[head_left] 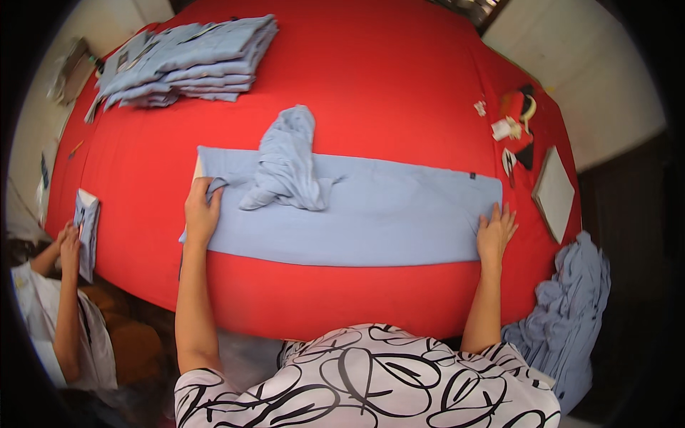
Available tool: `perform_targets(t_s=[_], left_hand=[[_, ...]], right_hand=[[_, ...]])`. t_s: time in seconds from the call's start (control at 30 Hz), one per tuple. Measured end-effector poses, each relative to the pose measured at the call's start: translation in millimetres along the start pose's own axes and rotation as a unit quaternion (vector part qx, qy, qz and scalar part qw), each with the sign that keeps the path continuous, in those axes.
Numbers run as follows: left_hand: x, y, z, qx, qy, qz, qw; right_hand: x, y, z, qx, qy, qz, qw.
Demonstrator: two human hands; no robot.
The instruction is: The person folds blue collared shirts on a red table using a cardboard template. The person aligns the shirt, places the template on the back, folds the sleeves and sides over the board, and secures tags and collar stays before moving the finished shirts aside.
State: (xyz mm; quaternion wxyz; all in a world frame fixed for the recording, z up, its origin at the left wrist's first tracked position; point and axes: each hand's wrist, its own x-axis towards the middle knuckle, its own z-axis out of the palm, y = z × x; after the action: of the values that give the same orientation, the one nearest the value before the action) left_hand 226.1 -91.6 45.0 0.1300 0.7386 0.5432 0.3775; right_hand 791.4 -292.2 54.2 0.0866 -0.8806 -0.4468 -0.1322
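Observation:
A light blue cloth garment [378, 214] is spread in a long flat strip across the red-covered table in front of me. On its left part lies a crumpled bunch of the same light blue cloth [285, 167]; whether the two are joined, I cannot tell. At the strip's left end, my left hand [202, 214] is closed, pinching a bit of cloth between thumb and fingers. My right hand [496, 232] rests on the right end with its fingers spread out. A small dark tag [472, 175] shows near the far right corner.
Folded blue garments [185, 60] are stacked at the far left. Loose blue cloth [567, 307] hangs in a heap at the right edge. A white board [553, 194], tape roll [528, 108] and small tools lie right. Another person's hands [69, 241] hold a folded garment at left.

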Motion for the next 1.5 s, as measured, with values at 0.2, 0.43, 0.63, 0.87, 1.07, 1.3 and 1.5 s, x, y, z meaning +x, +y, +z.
perform_targets(t_s=[0.2,0.43,0.63,0.87,1.07,1.3,1.5], left_hand=[[-1.1,3.3,-7.2,-0.025,-0.018,-0.014,0.999],[5.0,5.6,-6.6,0.006,-0.034,0.013,0.999],[-0.1,2.8,-9.7,-0.031,-0.025,-0.03,0.999],[4.2,5.0,-6.2,-0.104,-0.05,-0.089,0.989],[4.0,-7.0,-7.5,-0.095,-0.076,-0.103,0.987],[9.3,-1.8,-9.2,-0.114,-0.096,-0.079,0.986],[5.2,-5.8,-7.3,-0.122,-0.076,-0.095,0.985]], right_hand=[[73.8,-254.7,-51.9,0.363,-0.095,-0.387,0.842],[103.3,-406.1,-19.0,0.102,-0.168,-0.579,0.791],[86.8,-348.2,-158.4,0.233,-0.166,-0.591,0.754],[-24.3,-161.6,-123.5,0.152,-0.056,-0.58,0.799],[-65.8,-99.9,-71.6,0.339,-0.097,-0.274,0.895],[-26.0,-154.1,-55.0,0.278,-0.138,-0.331,0.891],[29.0,-188.9,-164.6,0.464,-0.074,-0.335,0.817]])
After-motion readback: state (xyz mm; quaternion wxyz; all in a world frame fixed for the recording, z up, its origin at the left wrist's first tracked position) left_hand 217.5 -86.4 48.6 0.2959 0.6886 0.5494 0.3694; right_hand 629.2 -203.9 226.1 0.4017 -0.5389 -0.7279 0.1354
